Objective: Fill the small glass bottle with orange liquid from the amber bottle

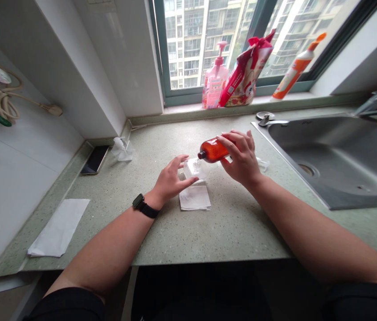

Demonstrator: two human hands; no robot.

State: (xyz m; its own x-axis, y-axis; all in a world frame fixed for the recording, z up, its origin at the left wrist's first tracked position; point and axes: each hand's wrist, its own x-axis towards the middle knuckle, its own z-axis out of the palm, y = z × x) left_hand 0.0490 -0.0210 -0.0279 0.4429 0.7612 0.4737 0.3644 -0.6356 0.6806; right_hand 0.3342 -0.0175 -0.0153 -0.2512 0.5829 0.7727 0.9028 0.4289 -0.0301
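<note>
My right hand (242, 154) is closed around an amber bottle (213, 150), tipped nearly on its side with its dark open mouth pointing left. That mouth is at the neck of a small clear bottle (193, 170) standing on the counter. My left hand (170, 180), with a dark watch on the wrist, curves its thumb and fingers around the clear bottle's left side. Just in front of the clear bottle lies a folded white paper towel (195, 199). Behind my right hand, a clear plastic piece (262, 164) is partly hidden.
On the speckled counter (161, 240) are a translucent pump top (121, 149), a phone (95, 159) and a white paper sheet (59, 228) to the left. A steel sink (342, 156) is at right. A pink pump bottle (214, 87), red bag (247, 73) and orange-white bottle (293, 73) line the windowsill.
</note>
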